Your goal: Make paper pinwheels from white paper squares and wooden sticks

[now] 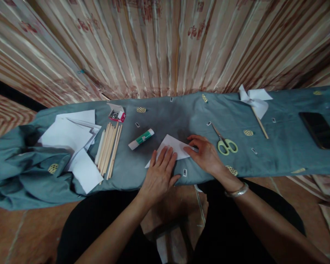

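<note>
Folded paper (pixel 173 146) lies on the cloth (pixel 277 146), long edge running lower-left to right. Left hand (pixel 158 175) presses flat on its near end; right hand (pixel 204 152) (fingers bent, gripping nothing) pins the right tip.

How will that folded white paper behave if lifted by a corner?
Probably floppy: the folded paper is a thin triangle lying flat on the blue cloth. Likely very light; a push should slide it, not tip it. Left hand and right hand both press on it, so folds may spring open.
</note>
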A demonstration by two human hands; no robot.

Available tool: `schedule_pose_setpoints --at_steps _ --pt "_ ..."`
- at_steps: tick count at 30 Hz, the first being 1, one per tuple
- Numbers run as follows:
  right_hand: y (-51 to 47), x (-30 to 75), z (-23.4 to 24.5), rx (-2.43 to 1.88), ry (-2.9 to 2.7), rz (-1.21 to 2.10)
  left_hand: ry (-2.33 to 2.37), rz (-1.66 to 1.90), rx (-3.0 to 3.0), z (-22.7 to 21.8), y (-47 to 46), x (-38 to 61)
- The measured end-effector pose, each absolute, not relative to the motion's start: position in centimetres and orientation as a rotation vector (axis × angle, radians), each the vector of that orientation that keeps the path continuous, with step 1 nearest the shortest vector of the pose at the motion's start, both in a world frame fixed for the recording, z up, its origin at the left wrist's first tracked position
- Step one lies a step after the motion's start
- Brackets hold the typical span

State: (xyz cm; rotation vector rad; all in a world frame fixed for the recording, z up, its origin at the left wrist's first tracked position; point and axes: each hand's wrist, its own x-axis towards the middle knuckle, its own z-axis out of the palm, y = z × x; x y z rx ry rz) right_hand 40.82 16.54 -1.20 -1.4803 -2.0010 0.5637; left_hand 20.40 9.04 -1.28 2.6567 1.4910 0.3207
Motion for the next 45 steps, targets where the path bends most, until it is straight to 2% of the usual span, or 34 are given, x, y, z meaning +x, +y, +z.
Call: schedule_pose_setpoints --at_steps 23,33,45 --pt "16.8 40.7 -1.4 -1.494 -2.024 0.5 1.517 0.306 2.656 -1.9 9.1 20.6" --pt "14.4 39.6 -1.5 -1.508 -2.179 0.253 1.512 0.291 2.7 -2.0 9.1 20.5" --pt "14.4 41.8 -2.6 -1.563 -2.024 0.427 1.467 0.255 2.704 -1.7 8.0 18.3"
